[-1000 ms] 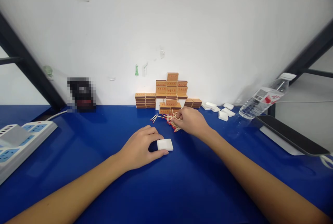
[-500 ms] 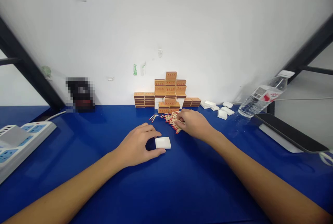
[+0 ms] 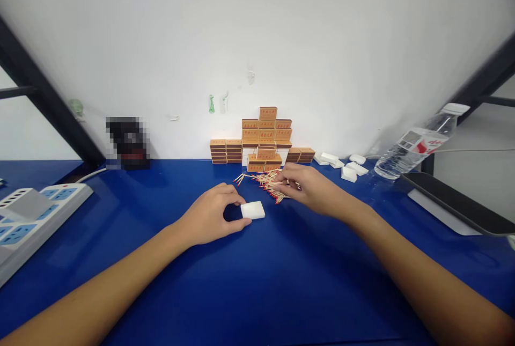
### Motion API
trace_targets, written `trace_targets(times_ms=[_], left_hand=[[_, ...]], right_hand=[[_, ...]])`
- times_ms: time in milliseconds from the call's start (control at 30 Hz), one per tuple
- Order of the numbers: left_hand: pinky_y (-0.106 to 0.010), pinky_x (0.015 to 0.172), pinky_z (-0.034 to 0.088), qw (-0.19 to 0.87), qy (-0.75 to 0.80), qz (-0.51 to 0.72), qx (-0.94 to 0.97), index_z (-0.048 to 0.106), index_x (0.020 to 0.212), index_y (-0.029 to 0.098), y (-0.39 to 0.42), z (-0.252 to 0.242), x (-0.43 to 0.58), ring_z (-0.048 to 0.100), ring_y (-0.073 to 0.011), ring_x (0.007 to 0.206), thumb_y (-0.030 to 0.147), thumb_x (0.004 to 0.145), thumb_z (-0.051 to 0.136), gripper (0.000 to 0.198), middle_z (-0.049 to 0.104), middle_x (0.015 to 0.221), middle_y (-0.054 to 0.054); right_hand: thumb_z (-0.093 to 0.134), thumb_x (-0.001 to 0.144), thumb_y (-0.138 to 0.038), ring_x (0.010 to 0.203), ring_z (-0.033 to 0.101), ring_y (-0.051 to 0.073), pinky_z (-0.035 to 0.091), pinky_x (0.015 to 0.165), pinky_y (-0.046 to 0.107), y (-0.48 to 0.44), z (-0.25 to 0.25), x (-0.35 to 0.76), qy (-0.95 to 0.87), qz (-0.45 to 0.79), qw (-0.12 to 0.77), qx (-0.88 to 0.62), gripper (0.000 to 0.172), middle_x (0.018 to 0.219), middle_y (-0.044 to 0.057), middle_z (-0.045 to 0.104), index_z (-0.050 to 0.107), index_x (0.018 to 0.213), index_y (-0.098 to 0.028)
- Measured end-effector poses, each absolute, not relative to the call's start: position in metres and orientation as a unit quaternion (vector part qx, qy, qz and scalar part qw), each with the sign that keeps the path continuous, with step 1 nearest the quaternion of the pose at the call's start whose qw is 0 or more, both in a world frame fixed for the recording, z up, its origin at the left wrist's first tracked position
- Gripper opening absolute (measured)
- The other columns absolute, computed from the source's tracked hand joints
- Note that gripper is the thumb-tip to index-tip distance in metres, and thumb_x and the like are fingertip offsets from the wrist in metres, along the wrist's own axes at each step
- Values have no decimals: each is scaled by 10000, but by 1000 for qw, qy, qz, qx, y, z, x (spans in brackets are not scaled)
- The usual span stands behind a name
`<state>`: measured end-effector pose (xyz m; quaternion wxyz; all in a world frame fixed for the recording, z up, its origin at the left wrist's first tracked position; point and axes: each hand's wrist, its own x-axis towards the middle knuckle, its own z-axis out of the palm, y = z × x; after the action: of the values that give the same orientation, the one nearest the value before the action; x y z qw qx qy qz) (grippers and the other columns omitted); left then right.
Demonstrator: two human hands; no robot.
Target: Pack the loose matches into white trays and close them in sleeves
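Observation:
My left hand (image 3: pixel 215 213) rests on the blue table with thumb and fingertips around the left end of a small white matchbox tray (image 3: pixel 253 210). The tray lies flat, and nothing shows inside it. To the right and farther back, my right hand (image 3: pixel 308 182) is at a loose pile of red-tipped matches (image 3: pixel 265 178). Its thumb and fingers come together on matches at the pile's right side; how many they hold cannot be made out. Just behind the pile stand stacked orange matchboxes (image 3: pixel 267 134), stepped up to a single box at the top.
Low matchbox stacks (image 3: pixel 226 151) flank the tall one by the wall. Several white trays (image 3: pixel 349 173) lie at the right. Beyond them a water bottle (image 3: pixel 422 142) leans, near a dark phone-like slab (image 3: pixel 454 201). At left are a power strip (image 3: pixel 52 212) and a blurred dark object (image 3: pixel 131 143).
My right hand has shifted slightly right, with its fingers still at the matches. My left hand's thumb and fingers have drawn closer around the tray's left end. The view has tilted slightly.

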<state>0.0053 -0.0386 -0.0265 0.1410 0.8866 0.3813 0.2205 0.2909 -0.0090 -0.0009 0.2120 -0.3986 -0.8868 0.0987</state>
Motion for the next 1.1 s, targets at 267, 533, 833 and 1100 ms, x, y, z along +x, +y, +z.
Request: trace_targets(times_ms=[267, 533, 833, 1100], left_hand=[[-388, 894, 521, 139, 376, 223, 888, 753, 1097, 216, -39, -28, 7, 633, -226, 980, 385, 886, 772, 271, 711, 1028, -43], [-370, 852, 524, 137, 373, 214, 892, 733, 1140, 212, -40, -21, 4, 637, -216, 952, 480, 879, 766, 376, 699, 1014, -45], [-296, 627, 435, 151, 394, 149, 894, 705, 885, 204, -35, -6, -9, 548, -141, 672, 380, 865, 711, 177, 628, 776, 4], [-280, 600, 418, 158, 384, 180, 892, 720, 937, 209, -35, -11, -6, 532, -132, 648, 347, 915, 659, 153, 619, 760, 4]], right_hand=[[550, 1064, -285, 897, 637, 206, 478, 773, 333, -36, -10, 259, -926, 78, 151, -338, 190, 1038, 83, 657, 717, 1078, -196], [551, 1064, -288, 984, 668, 230, 497, 822, 346, -37, -14, 258, -925, 53, 138, -349, 204, 1121, 99, 673, 677, 1198, -198], [630, 1012, -432, 737, 585, 182, 345, 638, 307, -34, 0, 271, -897, 94, 88, -423, 289, 815, 29, 695, 644, 832, -207], [557, 1031, -232, 777, 588, 171, 374, 684, 300, -37, -9, 265, -914, 126, 110, -370, 169, 901, 36, 706, 621, 878, -201]])
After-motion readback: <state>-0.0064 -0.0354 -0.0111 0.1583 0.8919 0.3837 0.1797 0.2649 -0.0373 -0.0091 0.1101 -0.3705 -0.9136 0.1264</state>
